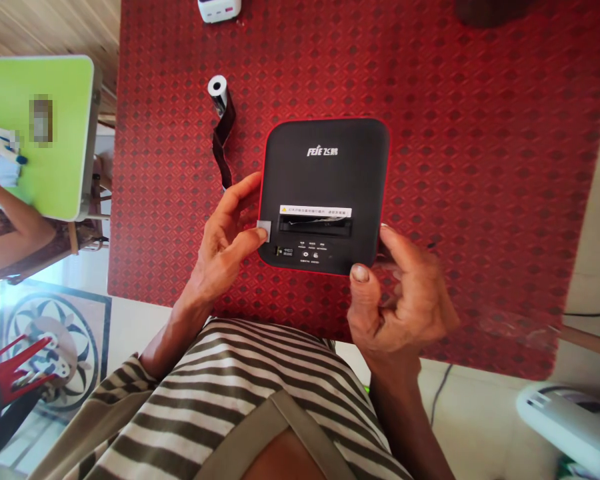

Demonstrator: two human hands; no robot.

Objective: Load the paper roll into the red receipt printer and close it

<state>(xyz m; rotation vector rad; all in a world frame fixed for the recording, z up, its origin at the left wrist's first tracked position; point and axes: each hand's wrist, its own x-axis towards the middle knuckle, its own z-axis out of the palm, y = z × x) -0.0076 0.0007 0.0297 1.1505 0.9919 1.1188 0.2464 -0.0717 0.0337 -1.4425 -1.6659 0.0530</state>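
Between my hands is a black receipt printer (325, 180) with a red rim, a white logo and a paper slot across its lower half. My left hand (225, 247) grips its left side, with the thumb on a grey square tab (264, 230) and the fingers around the edge. At the lower right corner, my right hand (405, 287) holds the printer with its thumb by the front edge and its index finger along the side. The other right fingers are partly hidden. A paper roll (218, 93) stands behind my left hand, its dark strip unwound toward the printer.
A red patterned cloth (480, 167) covers the table. At its far edge sit a white device (219, 9) and a dark object (490, 10). To the left, another person's arm (15, 213) rests by a green table (75, 133). A red stool (20, 363) stands below.
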